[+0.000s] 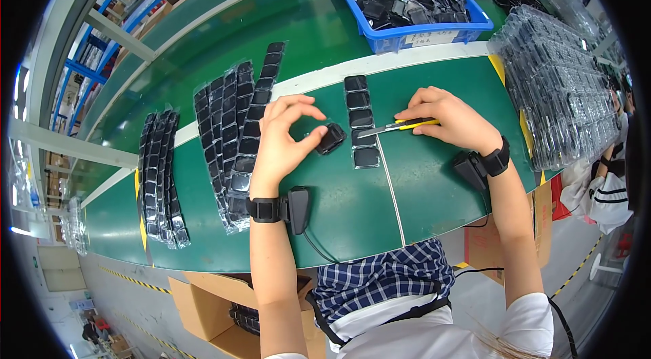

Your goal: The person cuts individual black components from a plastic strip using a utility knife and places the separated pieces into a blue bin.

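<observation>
My right hand (456,117) grips a yellow utility knife (410,124), its blade pointing left. The blade's tip lies over a strip of black square pieces in clear plastic (361,118), which lies lengthwise on the green mat. My left hand (288,129) is curved, thumb and forefinger apart. Close to its thumb tip sits a small black piece (331,139), just left of the strip; whether the thumb touches it I cannot tell. Left of that hand lie several more such strips (227,128), overlapping side by side.
Another bundle of strips (159,179) lies farther left. Beyond the bench edge stands a blue bin (420,36) heaped with black pieces. Stacked clear plastic trays (559,87) rise at the right. Below the bench is an open cardboard box (203,315). Cables hang from both wrist devices.
</observation>
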The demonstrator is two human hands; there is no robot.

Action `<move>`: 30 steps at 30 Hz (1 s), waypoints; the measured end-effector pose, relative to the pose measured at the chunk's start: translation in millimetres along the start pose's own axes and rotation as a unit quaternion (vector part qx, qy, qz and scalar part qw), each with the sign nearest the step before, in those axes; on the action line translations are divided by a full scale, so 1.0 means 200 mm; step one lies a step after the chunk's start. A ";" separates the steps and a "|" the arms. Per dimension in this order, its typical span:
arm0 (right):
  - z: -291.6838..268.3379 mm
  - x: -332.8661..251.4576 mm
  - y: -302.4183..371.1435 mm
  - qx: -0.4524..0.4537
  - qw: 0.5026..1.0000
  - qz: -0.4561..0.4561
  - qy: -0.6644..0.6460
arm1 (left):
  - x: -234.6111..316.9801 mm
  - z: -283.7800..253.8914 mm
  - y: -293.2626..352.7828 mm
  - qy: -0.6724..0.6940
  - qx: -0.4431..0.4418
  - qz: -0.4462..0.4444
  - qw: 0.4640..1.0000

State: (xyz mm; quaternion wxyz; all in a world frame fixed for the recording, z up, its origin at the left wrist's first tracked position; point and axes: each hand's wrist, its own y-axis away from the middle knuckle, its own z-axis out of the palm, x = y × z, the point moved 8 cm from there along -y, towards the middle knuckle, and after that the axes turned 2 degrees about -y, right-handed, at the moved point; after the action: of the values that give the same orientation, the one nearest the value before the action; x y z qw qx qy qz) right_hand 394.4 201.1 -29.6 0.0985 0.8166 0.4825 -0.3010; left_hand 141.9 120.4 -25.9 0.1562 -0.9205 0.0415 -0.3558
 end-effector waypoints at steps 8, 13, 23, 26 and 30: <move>0.03 -0.03 -0.01 -0.008 1.000 0.006 -0.018 | 0.25 0.20 0.05 -0.050 -0.142 0.105 0.983; 0.04 -0.04 -0.01 -0.026 0.999 -0.007 -0.028 | 0.26 0.20 0.05 -0.042 -0.114 0.118 0.986; 0.06 -0.05 -0.02 -0.016 0.999 -0.038 0.002 | 0.09 0.26 -0.04 0.003 -0.036 0.047 0.998; 0.07 -0.05 -0.02 -0.009 0.999 -0.041 0.010 | 0.05 0.28 -0.04 0.012 -0.038 0.025 0.999; 0.09 -0.04 -0.04 0.001 0.999 -0.040 0.003 | 0.04 0.28 -0.04 0.016 -0.039 0.013 0.999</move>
State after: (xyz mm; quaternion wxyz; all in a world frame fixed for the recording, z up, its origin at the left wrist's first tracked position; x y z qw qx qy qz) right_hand 378.0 191.6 -38.8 0.0845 0.7978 0.5144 -0.3030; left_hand 184.8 142.1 -58.1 0.1240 -0.9193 0.0699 -0.3668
